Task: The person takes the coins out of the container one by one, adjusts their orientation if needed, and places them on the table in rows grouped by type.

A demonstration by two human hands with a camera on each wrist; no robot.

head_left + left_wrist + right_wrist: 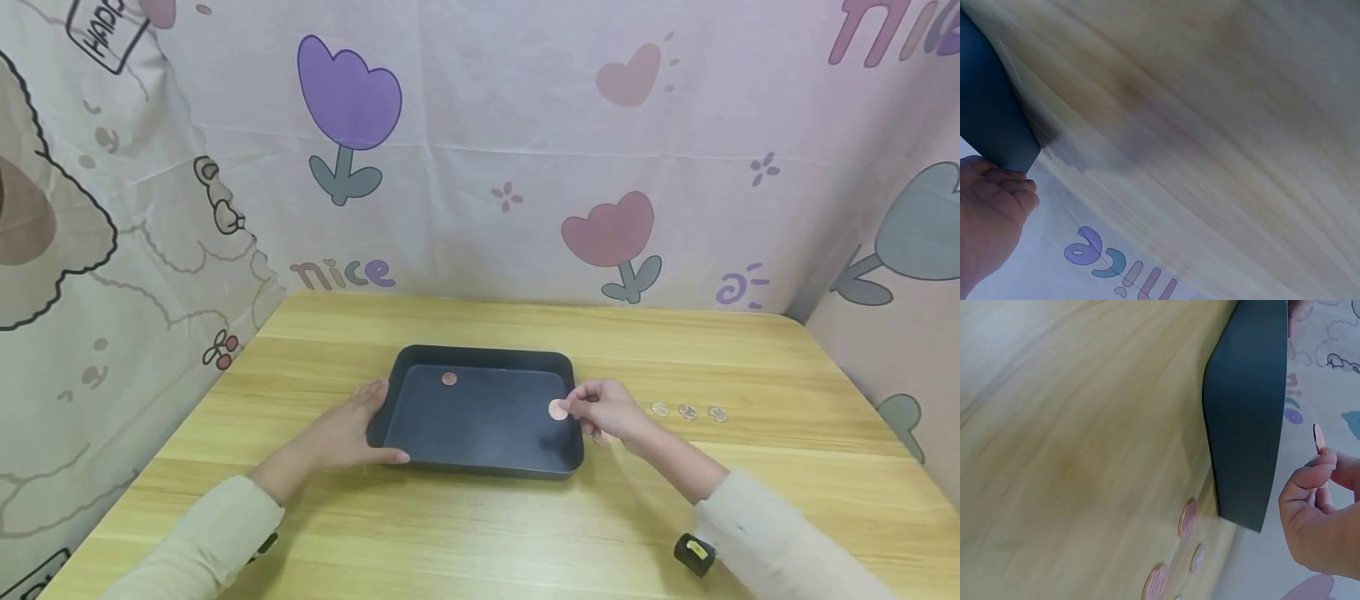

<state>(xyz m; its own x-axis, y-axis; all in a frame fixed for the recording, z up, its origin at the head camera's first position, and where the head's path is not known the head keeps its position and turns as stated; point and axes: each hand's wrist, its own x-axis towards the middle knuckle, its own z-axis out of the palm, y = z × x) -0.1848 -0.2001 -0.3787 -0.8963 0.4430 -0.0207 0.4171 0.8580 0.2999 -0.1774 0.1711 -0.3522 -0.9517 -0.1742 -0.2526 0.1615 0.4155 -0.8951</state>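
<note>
A dark rectangular baking tray sits on the wooden table. My left hand grips its left side, thumb along the front rim and fingers at the left wall; in the left wrist view the fingertips bend against the tray wall. My right hand pinches a copper coin between thumb and fingertips, over the tray's right end. Seen from the right wrist, this coin stands on edge above the rim. Another copper coin lies flat inside the tray, toward the back left.
Three silvery coins lie in a row on the table right of the tray. Copper coins lie close by the tray, partly behind my right hand in the head view. A printed cloth hangs behind the table.
</note>
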